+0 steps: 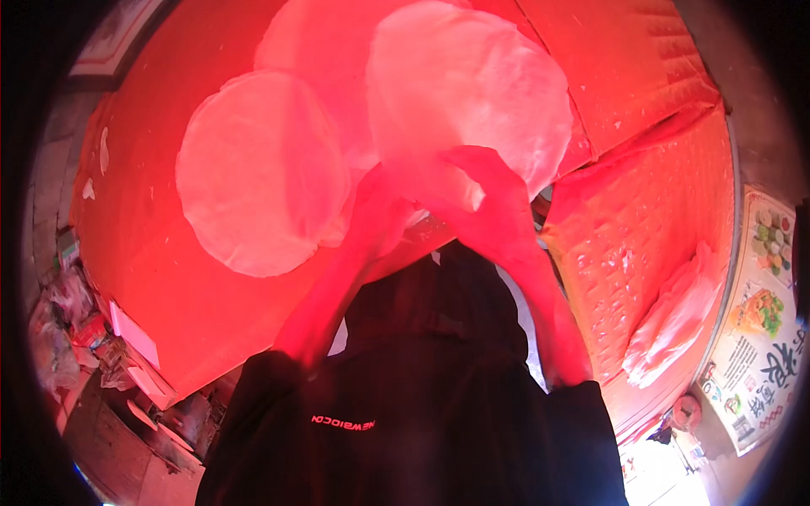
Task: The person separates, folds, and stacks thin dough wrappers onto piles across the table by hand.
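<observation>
Everything before me is tinted red by strong light. A thin, round, pale sheet, apparently dough or flatbread (468,82), spreads out beyond both hands. At its near edge is my right hand (497,202), thumb and fingers curved around part of the sheet. My left hand (386,202) meets the same edge from the left; glare blurs its fingers, so its grip is unclear. A second round sheet (253,177) lies flat on the table (139,253) to the left. Another pale sheet (316,38) lies farther back, partly covered by the nearer ones.
On the right, a quilted padded cover (601,253) carries a folded pale sheet or cloth (674,316). A gap (542,205) lies between table and cover. Plastic-wrapped clutter (82,316) stands low at left. A food poster with writing (759,316) is at far right.
</observation>
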A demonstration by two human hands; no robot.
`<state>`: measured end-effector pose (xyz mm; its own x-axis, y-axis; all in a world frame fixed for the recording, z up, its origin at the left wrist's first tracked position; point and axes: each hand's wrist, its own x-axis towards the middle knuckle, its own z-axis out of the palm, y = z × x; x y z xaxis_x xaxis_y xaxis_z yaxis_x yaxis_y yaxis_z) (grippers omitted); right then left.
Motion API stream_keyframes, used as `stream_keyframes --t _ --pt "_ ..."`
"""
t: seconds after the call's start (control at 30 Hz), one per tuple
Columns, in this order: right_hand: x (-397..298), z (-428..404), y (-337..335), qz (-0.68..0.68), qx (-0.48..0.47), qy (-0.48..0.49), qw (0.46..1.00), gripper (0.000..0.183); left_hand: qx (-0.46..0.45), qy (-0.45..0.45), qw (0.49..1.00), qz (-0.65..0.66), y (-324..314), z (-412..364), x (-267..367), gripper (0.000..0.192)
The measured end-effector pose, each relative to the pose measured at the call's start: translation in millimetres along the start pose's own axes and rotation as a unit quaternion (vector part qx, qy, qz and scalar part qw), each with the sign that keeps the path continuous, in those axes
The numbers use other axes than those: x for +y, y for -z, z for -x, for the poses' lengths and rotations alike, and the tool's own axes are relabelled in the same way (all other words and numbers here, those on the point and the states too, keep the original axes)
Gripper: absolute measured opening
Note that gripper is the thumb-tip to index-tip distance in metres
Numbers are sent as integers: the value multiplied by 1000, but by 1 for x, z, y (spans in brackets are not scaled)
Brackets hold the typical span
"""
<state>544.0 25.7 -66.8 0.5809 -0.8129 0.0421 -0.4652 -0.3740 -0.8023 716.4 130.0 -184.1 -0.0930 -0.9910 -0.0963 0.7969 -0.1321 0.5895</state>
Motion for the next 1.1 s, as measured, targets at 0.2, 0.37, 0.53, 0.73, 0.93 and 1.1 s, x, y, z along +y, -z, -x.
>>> stream_keyframes --t 0.2,0.37,0.53,0.73,0.93,1.1 --pt "2 -8 -2 74 59 -2 995 30 235 -5 962 -142 -51 -24 6 33" --pt "31 -30 81 213 124 -20 969 14 238 40 968 70 -27 -10 19 36" --pt "-43 -59 231 329 260 -130 898 39 263 47 960 82 -6 12 18 33" --pt "-64 -67 284 450 277 -96 844 36 327 34 943 43 -4 21 32 35" --pt "-44 -31 194 35 34 40 998 38 255 19 967 -16 -19 27 36 48" --pt "5 -7 -8 289 -95 130 944 25 171 58 983 42 -54 27 55 61"
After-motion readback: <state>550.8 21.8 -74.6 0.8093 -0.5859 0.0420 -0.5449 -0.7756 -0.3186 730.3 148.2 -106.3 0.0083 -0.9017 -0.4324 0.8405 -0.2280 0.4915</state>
